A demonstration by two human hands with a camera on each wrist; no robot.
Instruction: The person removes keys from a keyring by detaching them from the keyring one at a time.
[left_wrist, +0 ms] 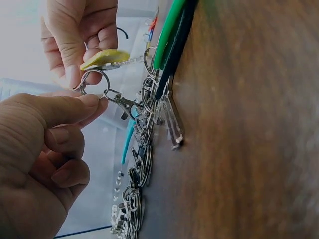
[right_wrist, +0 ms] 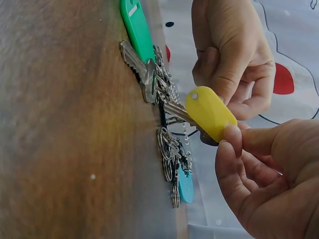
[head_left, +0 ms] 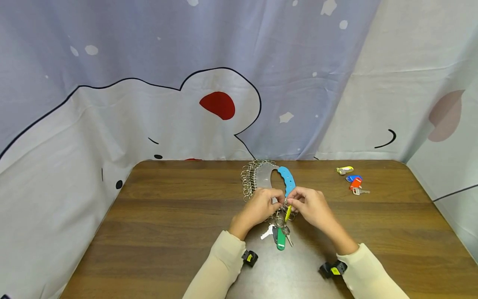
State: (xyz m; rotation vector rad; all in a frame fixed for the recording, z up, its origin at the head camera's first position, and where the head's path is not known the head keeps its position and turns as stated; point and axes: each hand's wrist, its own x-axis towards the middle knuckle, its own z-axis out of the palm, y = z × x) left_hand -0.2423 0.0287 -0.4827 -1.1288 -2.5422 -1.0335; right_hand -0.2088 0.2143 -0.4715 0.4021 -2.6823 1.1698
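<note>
My left hand pinches a metal split ring between thumb and forefinger. A small snap clasp links that ring toward the bunch on the board. My right hand pinches one end of a yellow key tag, close against the ring; a silver key lies along the tag. Below the hands are a green key tag, a dark tag beside it, and silver keys. Behind them lies a curved grey plate with a blue handle, edged with several rings.
At the table's back right lie a yellow tag with a key, a blue tag, a red tag and a silver key. A patterned curtain hangs behind the wooden table.
</note>
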